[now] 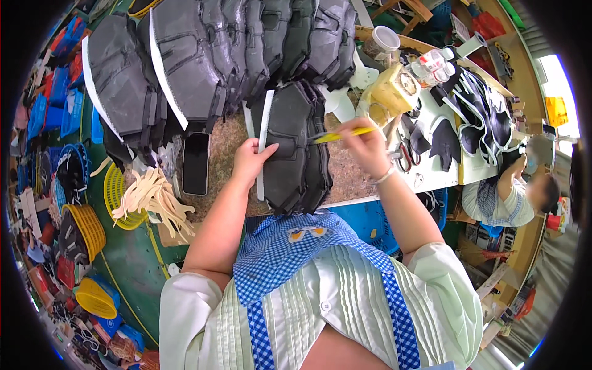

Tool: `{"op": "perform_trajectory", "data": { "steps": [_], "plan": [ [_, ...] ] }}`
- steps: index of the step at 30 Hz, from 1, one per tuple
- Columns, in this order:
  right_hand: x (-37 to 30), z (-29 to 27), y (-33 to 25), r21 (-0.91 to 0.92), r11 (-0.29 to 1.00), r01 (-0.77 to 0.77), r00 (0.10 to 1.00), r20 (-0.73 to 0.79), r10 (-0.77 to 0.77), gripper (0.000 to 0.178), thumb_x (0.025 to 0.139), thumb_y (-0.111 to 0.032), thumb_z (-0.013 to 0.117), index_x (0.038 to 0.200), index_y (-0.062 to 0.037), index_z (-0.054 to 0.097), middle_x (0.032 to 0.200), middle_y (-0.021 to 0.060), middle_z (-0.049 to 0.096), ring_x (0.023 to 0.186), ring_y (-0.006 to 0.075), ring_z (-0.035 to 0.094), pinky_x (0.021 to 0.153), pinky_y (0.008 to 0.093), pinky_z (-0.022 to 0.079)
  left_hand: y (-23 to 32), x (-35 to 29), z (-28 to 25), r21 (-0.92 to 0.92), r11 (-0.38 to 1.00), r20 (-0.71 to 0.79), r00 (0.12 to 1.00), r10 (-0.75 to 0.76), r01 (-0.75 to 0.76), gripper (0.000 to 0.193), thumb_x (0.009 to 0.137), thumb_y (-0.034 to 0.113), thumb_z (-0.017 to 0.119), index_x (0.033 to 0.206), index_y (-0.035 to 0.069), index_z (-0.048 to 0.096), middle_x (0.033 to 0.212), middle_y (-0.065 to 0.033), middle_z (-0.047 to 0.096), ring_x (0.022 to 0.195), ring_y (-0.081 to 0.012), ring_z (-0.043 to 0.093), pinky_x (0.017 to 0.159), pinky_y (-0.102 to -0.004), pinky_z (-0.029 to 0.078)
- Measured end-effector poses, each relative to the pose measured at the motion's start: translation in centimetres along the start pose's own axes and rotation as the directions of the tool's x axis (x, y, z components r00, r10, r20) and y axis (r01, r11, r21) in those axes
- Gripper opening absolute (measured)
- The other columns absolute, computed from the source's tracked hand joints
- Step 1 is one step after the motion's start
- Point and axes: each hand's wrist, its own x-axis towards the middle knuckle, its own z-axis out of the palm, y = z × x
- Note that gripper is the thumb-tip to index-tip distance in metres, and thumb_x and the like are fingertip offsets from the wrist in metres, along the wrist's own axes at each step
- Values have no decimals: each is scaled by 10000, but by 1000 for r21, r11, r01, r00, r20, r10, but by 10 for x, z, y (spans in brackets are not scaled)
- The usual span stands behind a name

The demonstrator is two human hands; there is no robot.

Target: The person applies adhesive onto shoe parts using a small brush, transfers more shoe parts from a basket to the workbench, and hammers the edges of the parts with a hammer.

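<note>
A small stack of black stitched panels (287, 160) with a white strip along the left edge lies at the table's front, in front of me. My left hand (251, 159) holds that edge, the thumb pressed on top of the uppermost panel. Above the stack's right side my right hand (365, 148) pinches a slim yellow tool (343, 135). Its thin tip points left, at a seam of the panel; the kind of tip is too small to make out. More black panels (185, 58), some with white edges, stand overlapped in a row behind.
Left of the stack lie a black phone (195, 163) and a bundle of cream strips (154, 200) over a yellow basket (115, 191). At right stand a glue-smeared yellow container (391, 92), scissors (404, 155), bottles (431, 65) and black cut pieces (444, 143). Another person (509, 191) sits far right.
</note>
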Motion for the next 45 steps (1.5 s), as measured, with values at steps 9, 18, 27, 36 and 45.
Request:
{"op": "perform_trajectory", "data": {
  "steps": [9,18,27,36,45],
  "plan": [
    [36,31,8,-357,896,266,961,22,-277,234,791,-210,729,828,-39,574,726,115,636,580,212,637,533,296,505,-7,-1,-1,5,999,-69,997,40,-40,311,748,170,780,913,-18,595,767,-60,639,667,-117,585,603,-260,468],
    [-11,37,10,-193,981,-22,999,-52,12,208,789,-193,734,812,-31,606,641,80,639,520,142,619,492,262,492,-14,-2,-1,88,993,-16,996,83,-81,281,744,169,779,872,10,585,759,-46,620,668,-120,562,612,-279,464],
    [-51,35,-1,-372,920,119,990,120,-79,211,784,-163,727,795,-24,568,649,83,642,532,159,644,500,271,514,-17,0,3,-240,971,26,1000,3,3,259,761,86,754,919,-3,569,830,-78,633,721,-144,594,651,-295,489],
    [-52,46,-7,-368,849,378,907,329,-262,243,759,-158,742,881,-50,562,829,112,657,707,282,662,625,346,546,-18,-2,0,-208,978,15,1000,26,-22,231,778,80,734,931,-2,581,833,-67,638,739,-140,594,673,-292,500],
    [-16,65,-10,-332,838,434,847,467,-254,255,768,-212,744,884,-48,587,829,133,655,694,295,657,640,367,540,-5,-10,-8,-235,966,150,986,-72,106,238,865,153,660,1037,-5,612,934,-66,643,816,-136,597,712,-291,493]
  ]
}}
